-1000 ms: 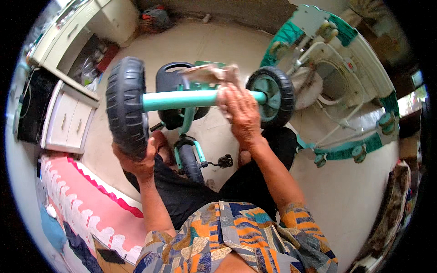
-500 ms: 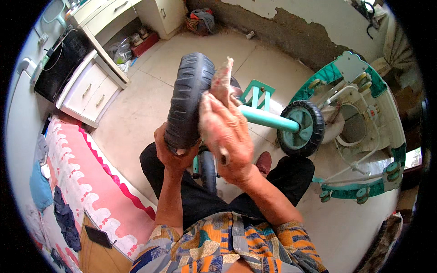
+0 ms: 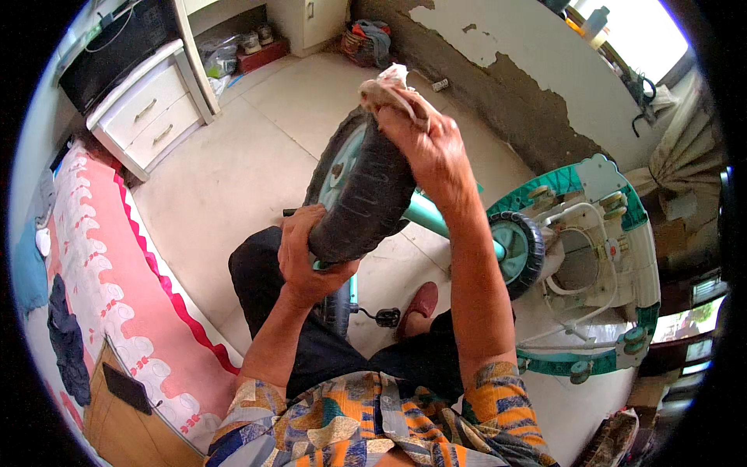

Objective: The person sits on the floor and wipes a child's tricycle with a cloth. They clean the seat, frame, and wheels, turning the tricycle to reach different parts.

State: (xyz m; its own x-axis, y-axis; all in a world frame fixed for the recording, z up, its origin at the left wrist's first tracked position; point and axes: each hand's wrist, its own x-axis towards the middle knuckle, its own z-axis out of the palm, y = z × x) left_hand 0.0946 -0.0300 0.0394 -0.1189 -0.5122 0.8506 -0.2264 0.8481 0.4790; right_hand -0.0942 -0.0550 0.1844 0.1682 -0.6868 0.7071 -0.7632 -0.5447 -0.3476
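A child's tricycle with teal parts is tipped up in front of me. Its nearest black tyred wheel [image 3: 377, 194] is raised and tilted, showing a teal hub. My left hand [image 3: 307, 253] is closed round the lower left edge of this wheel. At the top of the tyre, my right hand [image 3: 436, 152] grips a dirty pale cloth [image 3: 389, 89] against the tread. A teal axle tube [image 3: 428, 215] runs to a second wheel [image 3: 517, 253] on the right. Between my legs are a third wheel [image 3: 334, 311], partly hidden, and a black pedal [image 3: 387, 317].
A teal and white baby walker [image 3: 650, 257] stands on its side at the right. Along the left lies a bed with a pink cover [image 3: 163, 303], a dark phone [image 3: 127, 387] near it. White drawers [image 3: 152, 109] and a stuffed bag [image 3: 366, 43] are farther back.
The raised wheel has turned and tilted so that its hub shows. My right hand has moved up and right with the cloth to the top of the tyre. My view has shifted somewhat.
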